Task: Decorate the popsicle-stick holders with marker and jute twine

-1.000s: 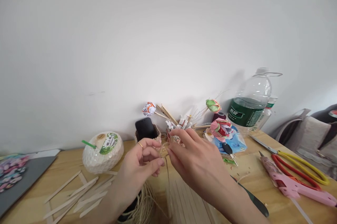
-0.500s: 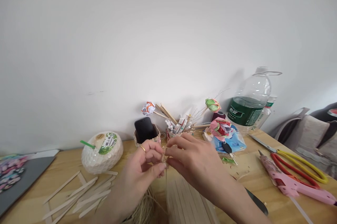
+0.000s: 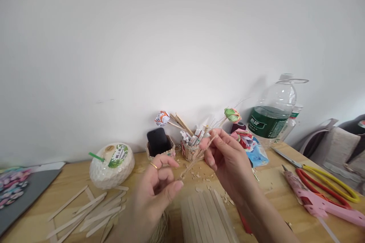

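My right hand (image 3: 228,155) pinches a thin strand of jute twine (image 3: 196,159) between thumb and fingers. From there the strand slants down to the left, towards my left hand (image 3: 159,186). That hand has its thumb and forefinger apart, its other fingers curled, and the twine's lower end close to the gap; contact there is unclear. Below it, a ball of twine (image 3: 162,227) is partly covered by the left hand. A panel of wooden craft sticks laid side by side (image 3: 209,218) rests on the table beneath both hands.
Loose craft sticks (image 3: 94,212) and a white coconut with a straw (image 3: 112,167) lie left. Behind stand a phone (image 3: 157,141) in a holder and a marker pot (image 3: 191,152). To the right are scissors (image 3: 327,178), a pink glue gun (image 3: 319,199) and a large bottle (image 3: 270,117).
My hands have drawn apart from their close pinch. The right hand has moved up and right with the twine, stretching the strand between them. The left thumb and forefinger have parted.
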Demonstrator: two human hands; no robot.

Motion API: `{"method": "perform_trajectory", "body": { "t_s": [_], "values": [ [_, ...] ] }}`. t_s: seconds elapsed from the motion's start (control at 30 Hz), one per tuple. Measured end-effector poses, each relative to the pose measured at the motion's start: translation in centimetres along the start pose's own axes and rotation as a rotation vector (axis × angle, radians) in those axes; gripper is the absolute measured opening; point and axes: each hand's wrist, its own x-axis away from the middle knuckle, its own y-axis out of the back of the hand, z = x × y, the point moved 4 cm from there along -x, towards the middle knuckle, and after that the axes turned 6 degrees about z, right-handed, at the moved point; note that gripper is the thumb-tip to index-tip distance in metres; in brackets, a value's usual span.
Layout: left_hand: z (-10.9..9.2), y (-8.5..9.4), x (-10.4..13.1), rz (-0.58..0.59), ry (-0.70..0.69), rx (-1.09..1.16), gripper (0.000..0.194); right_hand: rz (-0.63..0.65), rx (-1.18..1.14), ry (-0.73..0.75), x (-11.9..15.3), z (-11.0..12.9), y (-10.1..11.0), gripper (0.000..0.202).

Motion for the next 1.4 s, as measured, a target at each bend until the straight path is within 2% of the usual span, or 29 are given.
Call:
{"method": "perform_trajectory", "body": {
  "t_s": [0.1, 0.2, 0.33, 0.47, 0.6, 0.67, 0.77, 0.83, 0.93, 1.03, 1.17, 1.4],
  "values": [
    [0.0, -0.3, 0.0, 0.06, 0.002, 0.014, 0.024, 0.011, -0.139, -0.032, 0.0, 0.4, 0.0, 0.025],
    [-0.3, -0.8, 0.2, 0.095, 0.007, 0.06, 0.026, -0.003, -0.209, 0.003, 0.3, 0.9, -0.2, 0.024],
    [-0.7, -1.1, 1.0, 0.057, 0.066, 0.119, 0.032, -0.051, -0.222, 0.06, 0.9, 1.8, -0.3, 0.02],
    [-1.0, -0.9, 1.5, 0.029, 0.101, 0.127, 0.037, 0.049, -0.154, 0.051, 1.0, 2.3, -0.5, 0.014],
    [-0.6, -0.7, 1.1, 0.086, 0.174, 0.084, 0.035, 0.169, 0.113, 0.048, 0.7, 2.4, -0.3, 0.006],
    [-0.4, -0.7, 0.8, 0.099, 0.223, 0.063, 0.03, 0.153, 0.319, 0.051, 0.6, 2.1, 0.0, 0.013],
    [-0.2, -0.4, 0.2, 0.034, 0.267, 0.09, 0.027, 0.15, 0.658, 0.049, 0.6, 1.7, 0.2, 0.024],
    [-0.1, -0.2, -0.1, -0.018, 0.269, 0.142, 0.027, 0.258, 0.861, 0.022, 0.8, 1.3, -0.4, 0.023],
    [0.0, -0.1, -0.5, -0.006, 0.245, 0.212, 0.028, 0.46, 1.006, -0.048, 1.3, 0.7, -1.5, 0.02],
    [0.1, -0.1, -0.8, 0.011, 0.234, 0.225, 0.03, 0.523, 0.91, -0.05, 1.3, 0.4, -2.1, 0.011],
    [0.0, 0.2, -0.7, -0.073, 0.189, 0.211, 0.025, 0.398, 0.808, -0.046, 0.6, 0.0, -1.7, 0.029],
    [-0.2, 1.1, -0.9, -0.159, 0.082, 0.249, 0.017, 0.327, 0.669, -0.143, 0.2, -0.6, -1.3, 0.027]
  ]
}}
